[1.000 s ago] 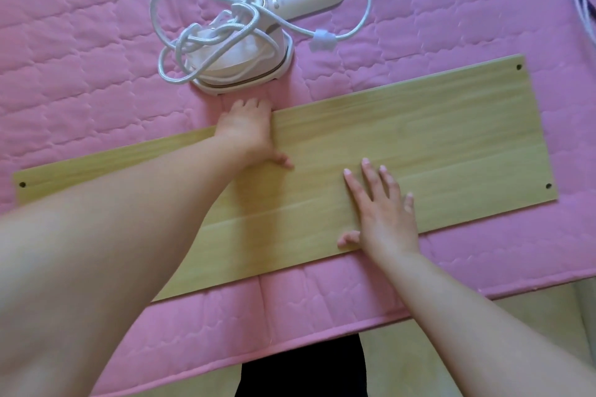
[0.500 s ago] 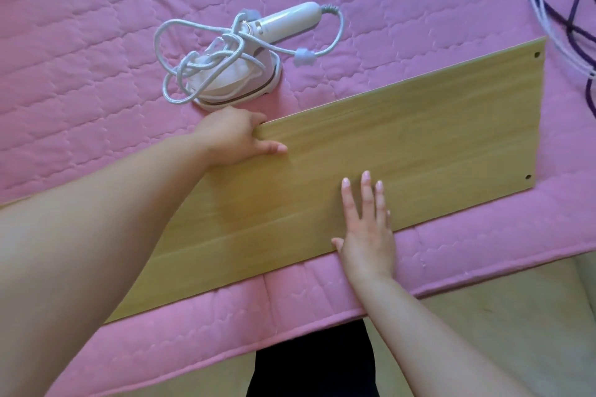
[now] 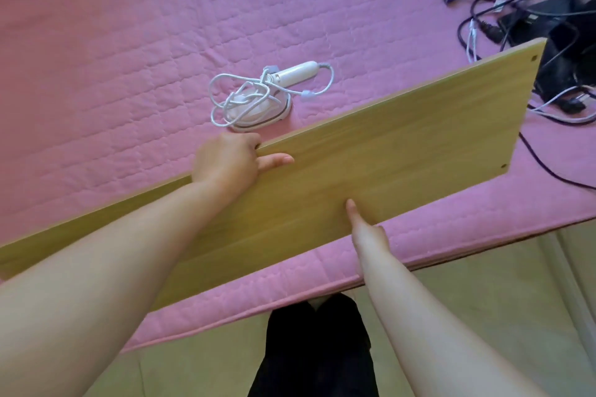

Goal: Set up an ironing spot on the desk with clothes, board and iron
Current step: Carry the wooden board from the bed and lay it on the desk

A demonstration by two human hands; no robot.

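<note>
The board [image 3: 371, 164] is being gripped at its far long edge by the left hand [image 3: 230, 163], fingers curled over the edge and thumb lying along the top face; it is being held at its near long edge by the right hand [image 3: 366, 230], thumb on the top face and the other fingers hidden beneath, so their lie cannot be told; the two hands are being kept well apart, one on each long side. A pink quilted cover [image 3: 135, 51] is being shown spread over the whole surface beneath; the long wooden board is being held slanted across it, its right end raised towards the far right. A tangle of dark and white cables [image 3: 522, 32] is being seen at the far right, beyond that end. A small white iron [image 3: 258, 108], its white cord [image 3: 225, 90] looped loosely over it, is being seen lying on the cover just beyond the left hand.
</note>
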